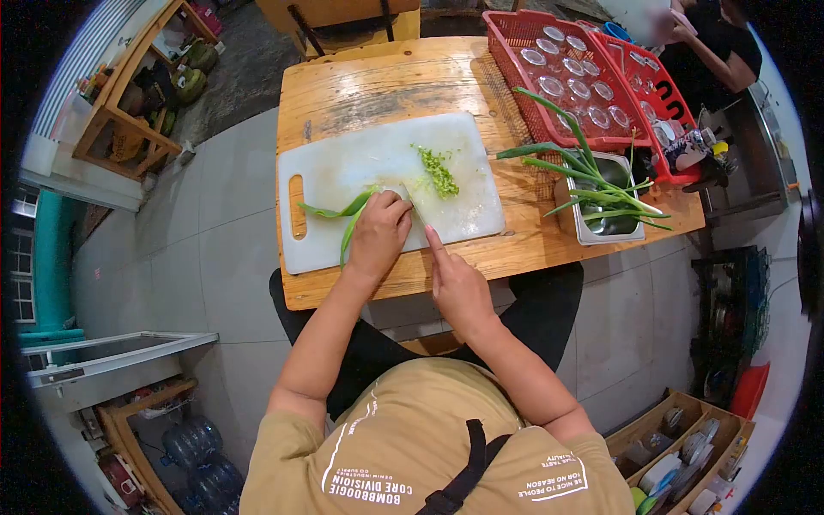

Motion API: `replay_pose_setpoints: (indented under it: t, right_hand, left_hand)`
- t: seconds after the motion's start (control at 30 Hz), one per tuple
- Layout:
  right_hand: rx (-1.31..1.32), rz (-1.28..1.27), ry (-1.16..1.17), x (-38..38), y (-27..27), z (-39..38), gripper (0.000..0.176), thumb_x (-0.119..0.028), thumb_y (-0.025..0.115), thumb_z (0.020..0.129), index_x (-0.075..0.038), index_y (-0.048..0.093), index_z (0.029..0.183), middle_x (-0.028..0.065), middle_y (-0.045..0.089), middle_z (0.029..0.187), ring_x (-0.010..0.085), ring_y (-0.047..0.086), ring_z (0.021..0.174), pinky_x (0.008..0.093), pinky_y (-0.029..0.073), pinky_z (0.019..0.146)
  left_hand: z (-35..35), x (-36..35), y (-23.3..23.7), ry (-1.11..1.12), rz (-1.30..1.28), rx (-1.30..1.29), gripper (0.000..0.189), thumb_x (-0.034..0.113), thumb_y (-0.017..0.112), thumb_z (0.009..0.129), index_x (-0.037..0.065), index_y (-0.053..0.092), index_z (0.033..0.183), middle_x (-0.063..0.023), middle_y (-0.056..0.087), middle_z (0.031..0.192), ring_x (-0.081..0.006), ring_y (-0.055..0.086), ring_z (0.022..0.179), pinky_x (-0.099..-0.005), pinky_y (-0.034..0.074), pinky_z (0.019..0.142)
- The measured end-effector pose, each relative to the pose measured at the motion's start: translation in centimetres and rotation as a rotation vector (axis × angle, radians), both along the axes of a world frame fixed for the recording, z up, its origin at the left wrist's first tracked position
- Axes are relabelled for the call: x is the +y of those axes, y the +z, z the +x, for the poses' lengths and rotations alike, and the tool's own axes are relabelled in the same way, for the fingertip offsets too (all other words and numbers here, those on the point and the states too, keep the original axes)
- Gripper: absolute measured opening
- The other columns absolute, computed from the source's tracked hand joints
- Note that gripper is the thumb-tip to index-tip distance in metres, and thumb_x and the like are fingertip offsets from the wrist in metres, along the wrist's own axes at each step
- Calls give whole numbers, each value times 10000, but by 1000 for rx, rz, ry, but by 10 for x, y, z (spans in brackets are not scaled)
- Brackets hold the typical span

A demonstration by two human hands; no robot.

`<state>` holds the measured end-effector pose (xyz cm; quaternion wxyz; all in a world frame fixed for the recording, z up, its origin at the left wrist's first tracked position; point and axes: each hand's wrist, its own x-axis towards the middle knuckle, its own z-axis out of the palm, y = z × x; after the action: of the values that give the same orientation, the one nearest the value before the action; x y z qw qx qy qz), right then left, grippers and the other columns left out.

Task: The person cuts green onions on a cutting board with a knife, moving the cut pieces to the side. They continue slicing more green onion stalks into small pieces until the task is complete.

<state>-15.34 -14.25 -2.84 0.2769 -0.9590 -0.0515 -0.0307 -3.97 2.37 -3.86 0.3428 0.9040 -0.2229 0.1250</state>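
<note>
On the white cutting board (343, 163), my left hand (380, 232) is closed on a bunch of green onion (350, 209), whose leaves stick out to the left. My right hand (459, 287) grips a knife (416, 204); its blade stands just right of my left fingers, at the cut end of the onion. A small heap of chopped green onion (438, 173) lies on the board to the upper right of the blade. Long uncut green onions (592, 172) rest across a metal container (601, 230) at the table's right side.
Under the board is a wooden table (386, 77). A red basket (515, 86) of clear lidded cups stands at its back right, beside another red basket (678, 178). A person (712, 56) is beyond them. A wooden chair (343, 21) stands behind the table.
</note>
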Motion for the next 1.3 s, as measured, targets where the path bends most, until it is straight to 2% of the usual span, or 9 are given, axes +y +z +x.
replay_pose_setpoints:
  t: [0.23, 0.47, 0.53, 0.63, 0.93, 1.13, 1.3]
  right_hand:
    - [6, 117, 3, -15, 1, -17, 699, -118, 611, 1056, -189, 370, 1708, 206, 656, 818, 418, 691, 736, 543, 570, 688]
    - [5, 91, -9, -11, 4, -6, 678, -120, 606, 1066, -168, 377, 1702, 216, 652, 821, 418, 682, 728, 542, 564, 682]
    - [51, 165, -29, -10, 14, -10, 620, -99, 604, 1081, -183, 438, 1672, 230, 662, 850, 433, 684, 792, 528, 543, 727]
    - [-39, 138, 17, -10, 7, -19, 664, -137, 606, 1074, -175, 387, 1699, 204, 641, 815, 417, 679, 725, 533, 572, 682]
    - [37, 144, -2, -2, 4, -13, 662, -143, 595, 1079, -177, 378, 1703, 211, 658, 805, 428, 680, 712, 544, 570, 679]
    - [-35, 125, -14, 5, -12, 4, 656, -171, 594, 1081, -180, 382, 1702, 207, 654, 775, 429, 675, 674, 550, 567, 645]
    - [17, 47, 7, -4, 0, -24, 666, -146, 589, 1071, -186, 383, 1703, 202, 654, 798, 410, 685, 672, 530, 573, 626]
  left_hand:
    - [-1, -2, -1, 20, -43, -1, 109, 41, 759, 907, 6, 777, 1008, -149, 699, 993, -355, 668, 997, -444, 557, 888]
    - [-1, -1, -1, 14, -42, -8, 106, 37, 756, 910, 0, 777, 1007, -151, 701, 996, -358, 669, 994, -446, 556, 887]
    - [-1, -1, 0, 9, -41, -17, 111, 32, 755, 904, -3, 773, 1008, -150, 700, 1001, -359, 668, 996, -450, 555, 893]
    - [-2, -2, 1, 19, -29, -3, 117, 31, 756, 900, -4, 768, 1011, -147, 701, 1010, -359, 668, 997, -452, 554, 898]
    - [-2, -2, 1, 18, -43, 7, 115, 31, 754, 903, -11, 763, 1011, -153, 698, 1014, -358, 669, 1001, -455, 557, 885]
    - [-3, -3, -1, 43, -36, 4, 112, 33, 755, 906, -11, 767, 1008, -161, 696, 1014, -366, 669, 1005, -459, 555, 892]
    - [-3, -4, -1, 47, -46, -44, 82, 24, 744, 916, 10, 767, 994, -133, 683, 980, -345, 651, 976, -446, 548, 870]
